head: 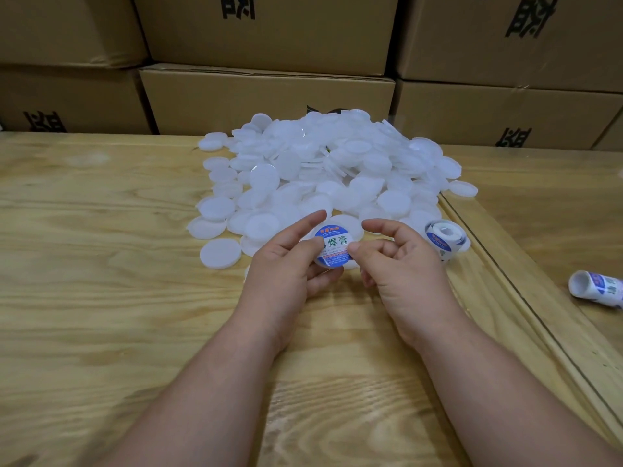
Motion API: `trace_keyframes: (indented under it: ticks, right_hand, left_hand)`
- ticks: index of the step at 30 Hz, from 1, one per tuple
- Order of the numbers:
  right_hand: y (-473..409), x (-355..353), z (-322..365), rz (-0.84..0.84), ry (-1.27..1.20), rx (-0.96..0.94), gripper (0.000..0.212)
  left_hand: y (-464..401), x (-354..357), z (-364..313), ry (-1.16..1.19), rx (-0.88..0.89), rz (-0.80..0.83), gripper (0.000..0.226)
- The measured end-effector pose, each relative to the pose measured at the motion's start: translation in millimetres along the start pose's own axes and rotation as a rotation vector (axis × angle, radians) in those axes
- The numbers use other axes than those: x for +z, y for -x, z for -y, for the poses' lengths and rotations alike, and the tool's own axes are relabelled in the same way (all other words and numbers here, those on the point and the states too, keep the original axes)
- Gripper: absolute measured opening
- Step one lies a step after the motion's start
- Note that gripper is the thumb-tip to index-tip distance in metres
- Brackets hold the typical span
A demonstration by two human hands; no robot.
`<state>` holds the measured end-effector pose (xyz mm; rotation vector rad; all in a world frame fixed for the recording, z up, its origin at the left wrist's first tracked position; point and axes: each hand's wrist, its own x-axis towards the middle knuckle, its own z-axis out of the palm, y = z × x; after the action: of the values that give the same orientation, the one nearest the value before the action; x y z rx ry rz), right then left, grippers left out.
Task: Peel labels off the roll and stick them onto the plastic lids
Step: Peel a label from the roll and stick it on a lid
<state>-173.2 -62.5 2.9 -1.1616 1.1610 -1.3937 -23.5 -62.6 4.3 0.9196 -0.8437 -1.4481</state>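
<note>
My left hand (286,264) holds a white plastic lid (332,261) from below, thumb on its left edge. A round blue, white and red label (334,242) lies on the lid's top. My right hand (401,261) presses its thumb on the label's right edge, with the other fingers curled above it. Behind the hands spreads a big pile of several bare white lids (323,170). A label roll (443,239) lies just right of my right hand on the wooden table (101,298).
A second label roll (595,288) lies at the far right, beyond a raised wooden strip (526,298) that crosses the table diagonally. Stacked cardboard boxes (266,96) wall off the back edge. One loose lid (220,254) lies left of my left hand.
</note>
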Motion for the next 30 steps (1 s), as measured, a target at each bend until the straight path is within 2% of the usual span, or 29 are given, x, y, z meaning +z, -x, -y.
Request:
trace_keyframes:
  ticks: [10, 14, 19, 27, 30]
  right_hand:
    - [0.5, 0.5, 0.1, -0.014, 0.041, -0.005, 0.027]
    - [0.8, 2.6, -1.6, -0.054, 0.097, -0.037, 0.027]
    - [2.3, 5.4, -2.9, -0.105, 0.172, -0.1, 0.024]
    - [4.2, 8.7, 0.1, -0.188, 0.205, -0.131, 0.023]
    - [3.6, 9.4, -0.9, -0.224, 0.232, -0.139, 0.022]
  left_hand:
    - [1.0, 1.9, 3.6, -0.101, 0.076, -0.013, 0.033]
    - [2.0, 0.8, 5.8, -0.159, 0.108, 0.011, 0.039]
    - [2.5, 2.5, 6.8, -0.149, 0.123, -0.005, 0.043]
    - [1.8, 2.8, 7.7, -0.17, 0.11, 0.056, 0.045]
    - [2.9, 2.9, 6.7, -0.154, 0.101, 0.073, 0.039]
